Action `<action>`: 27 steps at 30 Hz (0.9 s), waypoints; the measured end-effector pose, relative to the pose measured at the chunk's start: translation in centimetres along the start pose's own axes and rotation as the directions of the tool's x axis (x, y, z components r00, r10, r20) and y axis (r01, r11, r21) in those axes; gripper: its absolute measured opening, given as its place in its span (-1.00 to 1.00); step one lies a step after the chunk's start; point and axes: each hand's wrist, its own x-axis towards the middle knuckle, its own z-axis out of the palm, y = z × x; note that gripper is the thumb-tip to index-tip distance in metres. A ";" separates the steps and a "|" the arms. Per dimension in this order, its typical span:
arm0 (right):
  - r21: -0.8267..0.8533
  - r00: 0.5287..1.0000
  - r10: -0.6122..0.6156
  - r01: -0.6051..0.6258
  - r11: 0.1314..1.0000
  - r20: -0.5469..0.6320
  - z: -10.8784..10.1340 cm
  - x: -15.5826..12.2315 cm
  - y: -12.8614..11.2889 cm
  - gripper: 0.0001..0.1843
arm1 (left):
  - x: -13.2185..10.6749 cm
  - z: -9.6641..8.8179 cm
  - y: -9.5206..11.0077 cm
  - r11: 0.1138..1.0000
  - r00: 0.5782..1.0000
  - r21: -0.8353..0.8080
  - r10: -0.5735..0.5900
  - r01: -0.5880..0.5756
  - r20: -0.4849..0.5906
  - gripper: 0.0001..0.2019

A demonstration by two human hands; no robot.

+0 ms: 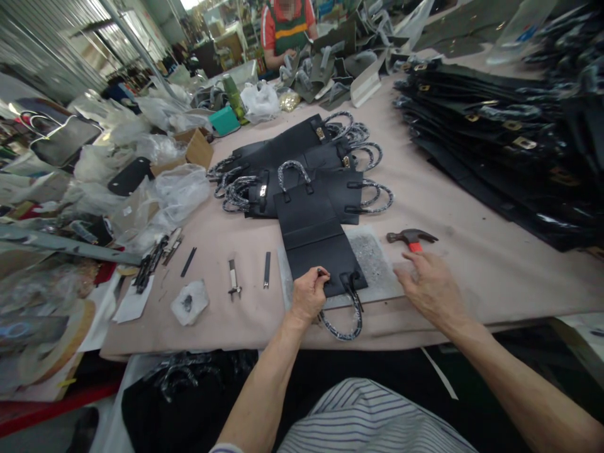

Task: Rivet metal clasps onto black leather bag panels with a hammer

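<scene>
The black bag panel (314, 242) lies flat in front of me, its near end on the pale grey slab (377, 251) and its far end over other black pieces; one wrapped handle (346, 333) loops off its near end, another (293, 165) stands out at the far end. My left hand (309, 292) is pinched narrow on a small dark piece (322, 272) at the near left of the panel; most of that piece is hidden by my fingers. My right hand (429, 280) is just right of the slab, over the red handle of the hammer (410, 238), and I cannot tell whether it is closed on it. Left of the slab, on the pinkish cloth (236, 333), lie a flat dark strip (267, 270), a caliper-like tool (233, 280), a thin dark bar (189, 262) and a whitish lump (189, 302) with a dark patch. Beyond the panel is a pile of black bag pieces (297, 141); a taller stack (495, 138) fills the far right. Clear plastic bags (182, 192), a teal box (224, 120) and a green bottle (233, 97) sit far left. At the far side is a co-worker (290, 28) in a green apron.
</scene>
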 end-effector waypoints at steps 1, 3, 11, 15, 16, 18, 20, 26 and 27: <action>-0.094 0.997 0.064 -0.059 0.994 0.046 -0.4 -0.4 1.4 -0.53 | 0.0 0.0 0.0 1.000 1.000 -0.005 -0.001 0.001 0.012 -0.84; -0.208 0.972 0.191 -0.160 0.965 0.138 -0.7 -1.2 3.6 -0.49 | 0.1 0.0 0.2 1.000 0.999 -0.012 -0.004 0.004 0.042 -0.84; 0.371 0.647 0.405 -0.730 0.574 0.646 -2.5 2.1 3.2 -0.78 | -0.1 0.1 -0.1 0.999 0.998 0.010 0.030 -0.030 0.052 -0.83; 0.483 0.696 0.345 -0.699 0.527 0.630 -5.8 2.9 -1.6 -0.68 | -0.4 0.7 -0.8 0.995 0.996 0.058 0.080 -0.082 0.037 -0.82; 0.508 0.740 0.339 -0.655 0.560 0.580 -6.6 2.7 -2.9 -0.64 | -0.5 0.8 -0.9 0.994 0.995 0.067 0.089 -0.091 0.033 -0.82; 0.490 0.875 0.248 -0.445 0.750 0.416 -8.0 2.0 -5.2 -0.58 | -0.5 0.9 -1.3 0.990 0.993 0.082 0.113 -0.115 0.028 -0.82; 0.358 0.955 0.046 -0.155 0.921 0.293 -8.9 1.3 -6.8 -0.57 | -0.6 1.0 -1.5 0.987 0.991 0.093 0.133 -0.134 0.025 -0.82; 0.106 0.890 -0.282 0.262 0.959 0.358 -10.8 1.6 -9.4 -0.62 | -0.8 1.1 -1.8 0.986 0.990 0.095 0.131 -0.134 0.042 -0.83; 0.120 0.909 -0.290 0.265 0.957 0.299 -11.2 1.8 -9.9 -0.61 | -0.8 1.1 -1.8 0.987 0.990 0.086 0.133 -0.136 0.040 -0.82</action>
